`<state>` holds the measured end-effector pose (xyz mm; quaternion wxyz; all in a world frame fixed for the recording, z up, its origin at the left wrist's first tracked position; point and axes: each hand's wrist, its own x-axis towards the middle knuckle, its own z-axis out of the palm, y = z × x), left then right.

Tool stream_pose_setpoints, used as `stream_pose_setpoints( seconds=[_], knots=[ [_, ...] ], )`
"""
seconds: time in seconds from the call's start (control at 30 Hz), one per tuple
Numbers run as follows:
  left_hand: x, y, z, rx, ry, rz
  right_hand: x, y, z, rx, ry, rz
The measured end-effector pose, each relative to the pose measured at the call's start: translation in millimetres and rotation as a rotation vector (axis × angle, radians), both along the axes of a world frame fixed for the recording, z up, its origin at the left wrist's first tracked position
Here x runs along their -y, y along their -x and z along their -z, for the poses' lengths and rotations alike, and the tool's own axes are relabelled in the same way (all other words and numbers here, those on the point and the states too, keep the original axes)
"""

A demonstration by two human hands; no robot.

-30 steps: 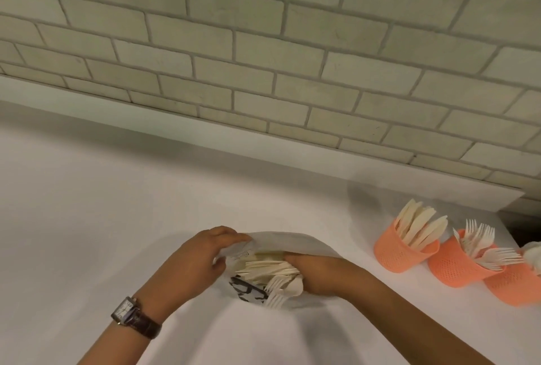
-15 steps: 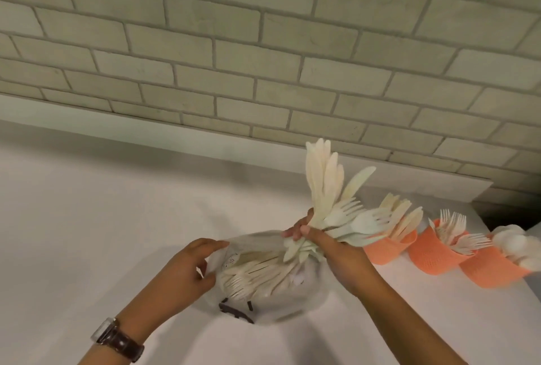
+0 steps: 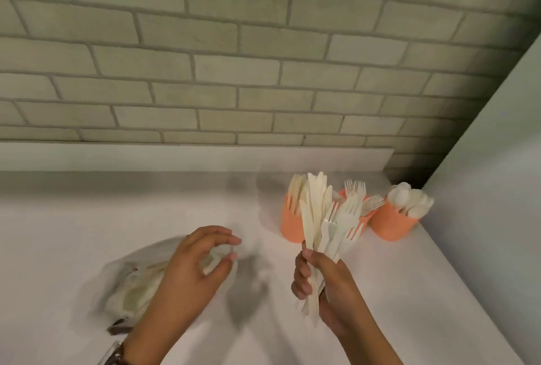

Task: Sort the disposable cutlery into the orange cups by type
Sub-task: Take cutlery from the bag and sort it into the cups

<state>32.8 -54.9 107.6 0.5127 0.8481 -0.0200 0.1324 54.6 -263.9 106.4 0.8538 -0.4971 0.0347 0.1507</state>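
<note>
Cutlery (image 3: 325, 227), a mixed bunch of knives and forks, stood upright in the right hand (image 3: 328, 282), whose fingers were clamped round the handles. The left hand (image 3: 193, 265) hovered with fingers apart over a blurred plastic bag (image 3: 134, 291) of more pieces; its dark print was unreadable. Three orange cups (image 3: 393, 225) stood far right on the white counter (image 3: 73, 233), holding knives, forks and spoons.

Three orange cups (image 3: 292, 225) stand at two o'clock on the plain white surface (image 3: 58, 233), each filled with cream-white cutlery, and the mixed bundle of knives and forks (image 3: 328, 218) in the right hand (image 3: 325, 285) is the same pale cream. At eight o'clock the bag (image 3: 131, 294) is translucent grey-white with a dark printed mark at its lower edge. The wall (image 3: 205, 72) at twelve o'clock shows a pattern of pale grey-green bricks with lighter joints.
</note>
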Motion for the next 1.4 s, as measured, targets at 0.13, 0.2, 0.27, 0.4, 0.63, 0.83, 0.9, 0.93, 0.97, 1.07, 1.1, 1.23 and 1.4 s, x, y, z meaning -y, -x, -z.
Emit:
stream_pose_setpoints(
  seconds=[0.13, 0.2, 0.27, 0.4, 0.63, 0.83, 0.9, 0.93, 0.97, 1.07, 1.1, 1.23, 1.4],
  knots=[
    [98, -7, -5, -0.123, 0.153, 0.116, 51, 5, -2, -0.027, 0.023, 0.001],
    [140, -9, -6, -0.191, 0.206, 0.122, 75, 5, -4, -0.018, 0.037, 0.021],
    [178, -10, -4, -0.289, 0.395, 0.049, 98, 3, -7, 0.003, 0.059, 0.05],
    [241, -11, 14, -0.706, 1.264, -0.058, 137, 0, -19, 0.078, 0.143, 0.1],
    [301, -18, 0, -0.764, 1.869, -0.006, 165, -4, -24, 0.243, 0.349, 0.174],
    [313, -23, -23, -0.618, 1.839, -0.001, 177, -10, -28, 0.182, 0.39, 0.144],
    [316, -25, -29, -0.587, 1.823, -0.027, 180, -12, -28, 0.2, 0.372, 0.067],
    [318, -27, -31, -0.572, 1.823, -0.043, 179, -13, -28, 0.224, 0.378, 0.025],
    [320, -29, -32, -0.555, 1.836, -0.081, 178, -13, -27, 0.239, 0.389, 0.0],
    [323, -32, -26, -0.545, 1.81, -0.186, 178, -16, -26, 0.248, 0.358, -0.022],
    [323, -33, -21, -0.539, 1.741, -0.204, 179, -18, -26, 0.244, 0.336, -0.025],
    [312, -30, -11, -0.437, 1.224, -0.201, 183, -25, -19, 0.226, 0.264, -0.025],
    [287, -29, -17, -0.231, 0.675, -0.113, 187, -24, -11, 0.122, 0.246, -0.053]
  ],
)
